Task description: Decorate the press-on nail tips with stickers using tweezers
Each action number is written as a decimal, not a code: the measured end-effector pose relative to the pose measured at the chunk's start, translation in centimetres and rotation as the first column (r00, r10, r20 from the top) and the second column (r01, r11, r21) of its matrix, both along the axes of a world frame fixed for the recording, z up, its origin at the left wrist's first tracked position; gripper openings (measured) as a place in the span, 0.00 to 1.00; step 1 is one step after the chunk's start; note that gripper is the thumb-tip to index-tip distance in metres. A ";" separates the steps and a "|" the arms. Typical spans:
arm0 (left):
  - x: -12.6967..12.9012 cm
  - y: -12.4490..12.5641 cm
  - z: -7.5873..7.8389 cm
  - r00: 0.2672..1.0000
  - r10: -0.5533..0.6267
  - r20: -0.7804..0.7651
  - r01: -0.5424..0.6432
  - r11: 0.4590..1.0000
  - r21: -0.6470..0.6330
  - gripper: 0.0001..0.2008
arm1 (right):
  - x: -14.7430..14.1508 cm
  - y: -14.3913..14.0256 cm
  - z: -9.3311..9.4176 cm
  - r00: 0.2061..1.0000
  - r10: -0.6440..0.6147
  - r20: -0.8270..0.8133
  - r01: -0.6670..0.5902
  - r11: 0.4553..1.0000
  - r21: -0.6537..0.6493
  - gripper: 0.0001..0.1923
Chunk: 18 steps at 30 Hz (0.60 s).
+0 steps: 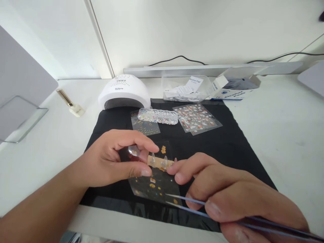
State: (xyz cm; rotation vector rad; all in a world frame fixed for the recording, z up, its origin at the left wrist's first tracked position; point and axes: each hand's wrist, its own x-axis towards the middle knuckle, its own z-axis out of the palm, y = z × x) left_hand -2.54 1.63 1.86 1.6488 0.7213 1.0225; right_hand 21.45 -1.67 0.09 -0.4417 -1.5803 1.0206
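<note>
My left hand [118, 158] pinches a tan strip [159, 161] that carries clear false nail tips, thumb below and forefinger on top. My right hand [227, 189] touches the strip's right end with its forefinger and holds thin metal tweezers [192, 204], whose points aim left over a clear sticker sheet [154, 187] with small orange and yellow decals. The sheet lies on a black mat [227, 145] right under both hands.
A white nail lamp [124, 91] stands behind the mat. A clear bead box [158, 115] and two more sticker sheets [196, 118] lie on the mat's far part. Alcohol pad box [234, 88], clear tray [183, 89], gold-capped bottle [71, 103] and an acrylic stand [20, 118] sit around.
</note>
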 end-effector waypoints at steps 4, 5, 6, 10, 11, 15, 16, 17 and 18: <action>0.1 -0.4 -0.1 0.999 0.029 0.030 -0.031 0.996 0.078 0.18 | 0.1 -0.1 0.0 0.998 -0.021 0.057 0.023 0.999 -0.039 0.11; 0.1 -0.4 0.0 0.999 0.022 0.024 -0.024 0.996 0.089 0.18 | 0.3 -0.1 0.1 0.998 -0.023 0.055 0.025 0.999 -0.034 0.11; 0.0 -0.4 0.0 1.000 0.015 0.008 -0.016 0.995 0.094 0.17 | 0.4 -0.1 0.2 0.998 -0.022 0.056 0.024 0.999 -0.027 0.11; -0.2 -0.4 0.4 0.992 0.010 -0.128 -0.002 0.998 0.066 0.14 | 0.7 0.3 0.7 0.996 0.006 0.090 -0.006 1.000 0.003 0.08; -0.1 -0.4 0.5 0.989 0.011 -0.149 -0.002 0.998 0.060 0.13 | 0.9 0.4 0.8 0.994 0.022 0.108 -0.024 1.000 0.012 0.07; 0.1 -0.5 0.9 0.986 0.030 -0.163 -0.022 0.998 0.051 0.08 | 1.6 0.9 1.3 0.973 0.124 0.196 -0.135 0.990 0.042 0.08; 0.1 -0.5 1.0 0.987 0.036 -0.159 -0.029 0.998 0.051 0.08 | 1.7 1.0 1.4 0.968 0.141 0.210 -0.153 0.987 0.040 0.09; 0.1 -0.5 1.0 0.987 0.040 -0.154 -0.033 0.998 0.051 0.08 | 1.8 1.0 1.5 0.963 0.154 0.223 -0.165 0.986 0.034 0.10; 0.1 -0.5 1.0 0.988 0.042 -0.147 -0.035 0.998 0.049 0.07 | 1.8 0.9 1.5 0.960 0.158 0.230 -0.168 0.985 0.025 0.10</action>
